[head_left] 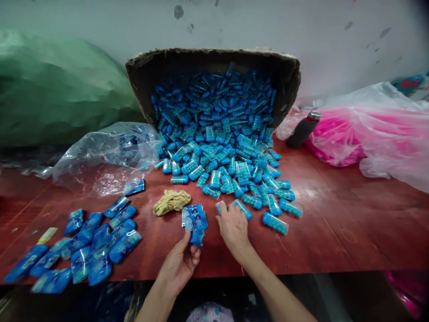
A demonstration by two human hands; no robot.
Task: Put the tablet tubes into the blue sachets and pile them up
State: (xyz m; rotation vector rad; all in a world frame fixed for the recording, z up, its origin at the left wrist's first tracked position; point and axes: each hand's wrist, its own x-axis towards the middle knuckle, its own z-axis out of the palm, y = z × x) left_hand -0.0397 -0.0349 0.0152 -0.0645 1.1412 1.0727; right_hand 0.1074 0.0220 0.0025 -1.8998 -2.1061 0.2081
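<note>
Glare patches the red table point(321, 223) while shadow darkens the box point(138, 86).

Two hands point(233, 228), one box point(140, 85), one bottle point(303, 130), one cloth point(170, 202), dozens of containers point(275, 223)

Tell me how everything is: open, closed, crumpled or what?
Left hand: holding blue wrappers
Right hand: at blue containers, grip unclear
Cardboard box: open, blue containers spilling out
Yellow cloth: crumpled
Dark bottle: capped
Clear bag: crumpled
Blue packs: loosely piled
Pink-filled bag: bulging
Green bundle: bulging
</note>
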